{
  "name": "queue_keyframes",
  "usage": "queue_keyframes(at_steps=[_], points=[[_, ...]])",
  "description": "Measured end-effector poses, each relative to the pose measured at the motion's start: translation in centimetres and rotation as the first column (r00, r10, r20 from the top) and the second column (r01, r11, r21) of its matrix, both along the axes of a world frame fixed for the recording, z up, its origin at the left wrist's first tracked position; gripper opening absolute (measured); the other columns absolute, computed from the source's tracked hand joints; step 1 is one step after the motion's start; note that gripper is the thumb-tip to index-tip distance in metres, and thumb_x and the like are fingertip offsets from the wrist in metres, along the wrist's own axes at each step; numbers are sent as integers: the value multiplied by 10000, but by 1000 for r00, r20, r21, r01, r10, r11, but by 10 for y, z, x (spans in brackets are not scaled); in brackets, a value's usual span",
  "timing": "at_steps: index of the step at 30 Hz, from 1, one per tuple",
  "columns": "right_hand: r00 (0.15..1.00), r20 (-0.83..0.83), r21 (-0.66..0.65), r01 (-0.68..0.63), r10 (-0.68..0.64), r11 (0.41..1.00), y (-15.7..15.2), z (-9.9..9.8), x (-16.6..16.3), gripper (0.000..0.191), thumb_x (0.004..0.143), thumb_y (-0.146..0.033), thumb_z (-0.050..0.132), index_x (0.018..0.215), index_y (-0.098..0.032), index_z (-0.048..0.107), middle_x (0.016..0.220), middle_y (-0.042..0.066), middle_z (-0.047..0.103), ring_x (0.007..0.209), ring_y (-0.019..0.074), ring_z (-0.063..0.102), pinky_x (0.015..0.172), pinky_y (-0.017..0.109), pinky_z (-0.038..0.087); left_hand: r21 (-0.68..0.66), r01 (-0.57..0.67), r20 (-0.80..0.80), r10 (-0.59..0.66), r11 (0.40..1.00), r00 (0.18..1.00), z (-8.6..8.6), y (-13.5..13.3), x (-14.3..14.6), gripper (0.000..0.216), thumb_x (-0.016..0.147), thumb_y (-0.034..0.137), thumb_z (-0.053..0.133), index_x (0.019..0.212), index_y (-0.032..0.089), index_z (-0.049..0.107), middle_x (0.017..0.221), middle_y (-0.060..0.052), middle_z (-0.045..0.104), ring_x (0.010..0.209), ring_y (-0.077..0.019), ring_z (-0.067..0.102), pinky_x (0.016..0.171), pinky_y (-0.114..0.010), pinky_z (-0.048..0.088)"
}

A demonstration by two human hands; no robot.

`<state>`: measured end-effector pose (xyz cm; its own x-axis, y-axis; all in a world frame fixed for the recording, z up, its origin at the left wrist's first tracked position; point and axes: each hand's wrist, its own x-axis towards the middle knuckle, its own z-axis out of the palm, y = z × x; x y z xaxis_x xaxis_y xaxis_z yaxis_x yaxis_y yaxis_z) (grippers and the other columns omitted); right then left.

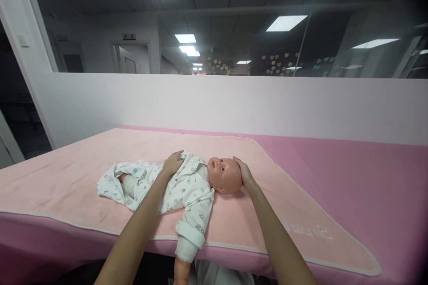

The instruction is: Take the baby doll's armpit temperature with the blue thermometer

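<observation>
A baby doll (224, 175) lies on its back across a pink mat (267, 222), head to the right. It wears a white printed sleepsuit (187, 187), and its near arm hangs over the padded front edge. My left hand (173, 163) rests on the doll's torso, fingers stretched toward its far side. Cupped round the crown of the doll's head is my right hand (245, 174), with most of its fingers behind the head. At the left, the garment's lower end is loose and bunched, and part of a leg (129, 184) shows inside its opening.
The mat covers a darker pink padded surface (361, 182). A low white wall (234, 102) runs behind it, with a glass window (234, 44) above bearing heart-shaped stickers. A dark doorway (20, 107) opens at the far left.
</observation>
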<state>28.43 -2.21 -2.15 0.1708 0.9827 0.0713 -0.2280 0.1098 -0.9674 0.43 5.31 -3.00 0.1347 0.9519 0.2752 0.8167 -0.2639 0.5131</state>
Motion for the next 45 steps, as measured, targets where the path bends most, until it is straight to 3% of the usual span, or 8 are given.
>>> queue_keyframes(at_steps=[7,11,17,26,31,38,42,45], points=[[999,29,-37,-26,27,999,-3,1,-1,376,673,-487,567,775,-131,629,683,35,664,680,183,608,656,264,442,201,-35,449,-60,979,891,1,-4,1,343,709,280,518,1026,184,607,1103,-81,583,1077,-249,478,918,-356,352],[999,32,-32,-7,8,999,-5,3,-3,340,686,-464,552,748,-139,630,656,28,659,678,188,608,650,269,444,157,302,722,-317,940,614,9,-13,2,400,759,404,493,1035,136,600,970,-99,621,883,-210,560,744,-299,423],[1000,11,-30,-16,16,999,-9,8,-8,303,698,-428,541,729,-142,637,622,28,653,668,190,611,645,276,449,-26,696,456,-611,718,647,19,-30,7,494,510,272,764,986,186,665,929,-48,647,813,-175,544,685,-234,390],[999,34,11,16,-16,1000,-6,4,-4,305,675,-450,556,684,-150,607,615,21,643,647,184,596,618,267,436,-41,439,777,-247,898,579,8,-19,7,363,603,334,694,901,129,664,579,-5,585,514,-101,486,495,-204,331],[999,27,33,27,-28,999,-1,0,0,280,651,-450,589,652,-172,568,641,-5,636,618,158,572,603,256,431,-88,419,888,-119,904,444,6,-16,4,453,556,310,732,954,120,630,573,5,575,484,-86,485,491,-202,349],[989,120,135,70,-86,988,-2,4,-2,273,660,-414,573,704,-150,627,734,38,656,699,179,585,663,282,443,-77,410,868,-141,909,476,6,-15,5,444,565,317,725,946,107,637,578,-8,579,490,-92,480,483,-204,339],[913,178,382,280,-368,881,-8,17,2,191,672,-313,532,740,-159,622,780,42,646,765,179,586,726,299,436,-62,406,826,-181,912,534,5,-15,6,406,586,347,704,912,110,649,553,-4,568,467,-87,444,453,-201,286],[605,275,741,363,-747,565,-24,26,-5,160,713,-256,486,744,-160,610,750,50,631,738,175,563,741,325,408,-48,409,822,-197,911,534,5,-14,6,401,595,347,696,916,111,646,507,23,522,434,-68,388,436,-194,244]])
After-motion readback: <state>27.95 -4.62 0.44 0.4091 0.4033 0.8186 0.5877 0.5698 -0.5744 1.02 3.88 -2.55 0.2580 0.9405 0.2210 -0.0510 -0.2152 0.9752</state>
